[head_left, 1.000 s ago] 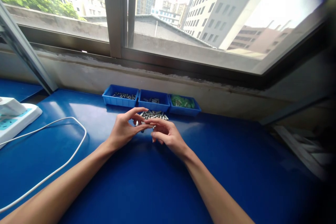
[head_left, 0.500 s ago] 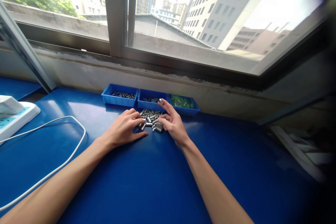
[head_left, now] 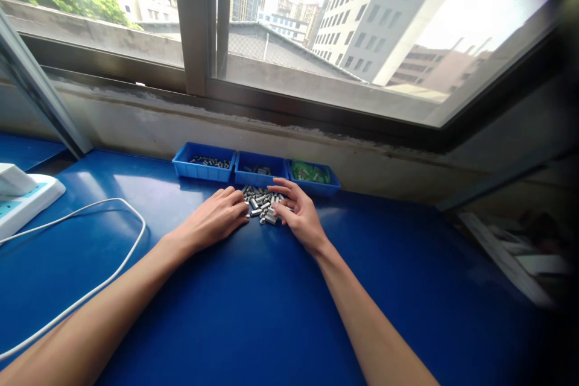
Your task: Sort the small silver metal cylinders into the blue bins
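A loose pile of small silvery metal pieces (head_left: 259, 200), short and rod-like, lies on the blue tabletop between my hands. My left hand (head_left: 219, 214) rests at the pile's left side, its thumb and fingertips drawn together on a small metal piece (head_left: 247, 209), mostly hidden. On the right side, my right hand (head_left: 299, 214) hovers at the pile with fingers apart and slightly bent; I see nothing held in it. Its fingers cover part of the pile. Just behind stands the middle blue bin (head_left: 260, 180), with some dark metal pieces inside.
The left blue bin (head_left: 203, 172) contains many small metal parts. The right blue bin (head_left: 316, 187) holds a green bag. A white cable (head_left: 143, 226) loops over the table at left, near a white power strip (head_left: 34, 202). A window wall rises behind.
My right hand has let go of a small metal piece held by its fingertips at the middle bin and come down toward the pile. My left thumb has closed toward the fingers.
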Demonstrator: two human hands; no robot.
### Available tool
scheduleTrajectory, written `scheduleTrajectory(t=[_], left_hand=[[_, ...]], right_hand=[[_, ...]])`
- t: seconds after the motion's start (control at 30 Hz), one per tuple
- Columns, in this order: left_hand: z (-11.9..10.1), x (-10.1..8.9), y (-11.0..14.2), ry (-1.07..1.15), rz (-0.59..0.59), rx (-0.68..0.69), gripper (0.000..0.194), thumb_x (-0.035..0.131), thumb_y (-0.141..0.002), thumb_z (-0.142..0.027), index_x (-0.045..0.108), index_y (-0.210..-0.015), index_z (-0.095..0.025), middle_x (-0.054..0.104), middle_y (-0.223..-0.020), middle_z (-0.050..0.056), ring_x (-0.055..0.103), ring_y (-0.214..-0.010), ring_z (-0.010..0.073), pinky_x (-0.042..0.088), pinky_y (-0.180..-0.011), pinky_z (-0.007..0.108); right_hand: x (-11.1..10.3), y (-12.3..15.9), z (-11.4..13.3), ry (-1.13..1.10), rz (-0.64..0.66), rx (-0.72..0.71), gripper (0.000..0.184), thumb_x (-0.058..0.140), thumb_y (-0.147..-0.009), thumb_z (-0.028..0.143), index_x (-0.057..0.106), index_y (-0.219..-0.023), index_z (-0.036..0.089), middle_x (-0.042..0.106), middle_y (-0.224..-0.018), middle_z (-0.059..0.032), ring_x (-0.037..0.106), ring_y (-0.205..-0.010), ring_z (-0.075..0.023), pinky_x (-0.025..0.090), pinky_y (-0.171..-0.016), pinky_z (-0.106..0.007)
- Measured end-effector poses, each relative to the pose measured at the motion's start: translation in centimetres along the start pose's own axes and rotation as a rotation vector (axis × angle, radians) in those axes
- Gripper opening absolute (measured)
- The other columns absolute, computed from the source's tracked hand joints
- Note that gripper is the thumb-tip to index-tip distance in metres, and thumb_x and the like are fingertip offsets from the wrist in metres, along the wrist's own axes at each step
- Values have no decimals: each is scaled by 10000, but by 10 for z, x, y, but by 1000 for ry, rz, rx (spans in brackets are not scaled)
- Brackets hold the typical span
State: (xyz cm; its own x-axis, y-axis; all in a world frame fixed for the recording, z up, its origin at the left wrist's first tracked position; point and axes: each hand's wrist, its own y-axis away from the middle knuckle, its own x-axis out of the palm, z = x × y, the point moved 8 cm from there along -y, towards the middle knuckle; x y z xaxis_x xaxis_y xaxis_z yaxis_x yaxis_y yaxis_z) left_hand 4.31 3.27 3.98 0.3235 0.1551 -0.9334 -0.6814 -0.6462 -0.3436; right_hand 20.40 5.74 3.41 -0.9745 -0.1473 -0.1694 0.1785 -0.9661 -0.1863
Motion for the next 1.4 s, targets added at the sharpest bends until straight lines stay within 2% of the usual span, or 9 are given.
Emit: scheduleTrajectory(t=[0.17, 0.33, 0.43, 0.7, 0.9, 1.1, 1.27, 1.33, 1.4], left_hand=[[7, -5, 5, 119, -127, -76, 195, 509, -1023, -310, 625, -1018, -153, 634, -981, 78, 585, -914, 215, 505, -838, 351], [9, -25, 15, 283, -377, -90, 193, 639, -963, -276, 607, -1132, -189, 662, -989, 39, 633, -864, 156, 512, -797, 270], [8, -34, 17, 331, -489, -93, 282, 712, -912, -241, 604, -1171, -212, 664, -942, 12, 642, -832, 133, 514, -789, 242], [5, -42, 19, 336, -590, -64, 333, 757, -876, -272, 616, -1168, -197, 690, -877, 5, 661, -753, 112, 525, -760, 220], [6, -38, 17, 301, -532, -57, 360, 722, -903, -348, 600, -1208, -198, 716, -927, 21, 674, -801, 138, 537, -781, 249], [15, -21, 12, 32, -289, -116, 217, 601, -975, -359, 694, -942, -165, 697, -950, 88, 629, -904, 230, 533, -815, 358], [12, -10, 8, -28, -153, -105, 200, 614, -961, -347, 710, -920, -177, 662, -936, 91, 570, -912, 242, 523, -820, 382], [10, -9, 6, -46, -154, -106, 203, 590, -975, -331, 706, -908, -179, 650, -933, 91, 558, -899, 238, 516, -810, 379], [10, -8, 6, -54, -160, -105, 202, 573, -985, -315, 695, -905, -176, 646, -937, 91, 551, -892, 238, 509, -813, 380]], right_hand=[[2, 3, 8, -31, -22, -19, 420, 685, -822, 247, 616, -1235, 215, 722, -1064, -65, 570, -601, -90, 501, -588, -262], [14, 7, 13, -72, 84, 11, 333, 691, -860, 308, 649, -1172, 196, 727, -864, -38, 554, -582, -97, 461, -548, -240], [22, 10, 13, -62, 160, 15, 311, 687, -881, 347, 669, -1159, 207, 722, -885, -38, 534, -558, -84, 448, -525, -233], [32, 13, 14, -78, 287, 45, 336, 686, -875, 362, 709, -1172, 208, 733, -976, -55, 517, -521, -66, 430, -505, -233], [32, 11, 8, -128, 234, 86, 332, 644, -895, 400, 752, -1114, 174, 709, -765, -33, 517, -508, -84, 328, -447, -222], [10, -6, 5, -168, -8, 78, 429, 653, -864, 440, 689, -1224, 209, 717, -1196, -102, 525, -547, -70, 310, -409, -208], [-2, -21, 4, -67, -66, 17, 528, 678, -840, 383, 621, -1348, 250, 582, -1437, -111, 584, -629, -92, 340, -408, -221], [-3, -23, 3, -10, -64, -4, 567, 673, -847, 354, 589, -1398, 250, 632, -1363, -114, 598, -647, -109, 374, -436, -233], [-3, -21, 1, 38, -54, -5, 599, 664, -860, 338, 555, -1439, 234, 733, -1097, -100, 595, -636, -130, 407, -473, -244]])
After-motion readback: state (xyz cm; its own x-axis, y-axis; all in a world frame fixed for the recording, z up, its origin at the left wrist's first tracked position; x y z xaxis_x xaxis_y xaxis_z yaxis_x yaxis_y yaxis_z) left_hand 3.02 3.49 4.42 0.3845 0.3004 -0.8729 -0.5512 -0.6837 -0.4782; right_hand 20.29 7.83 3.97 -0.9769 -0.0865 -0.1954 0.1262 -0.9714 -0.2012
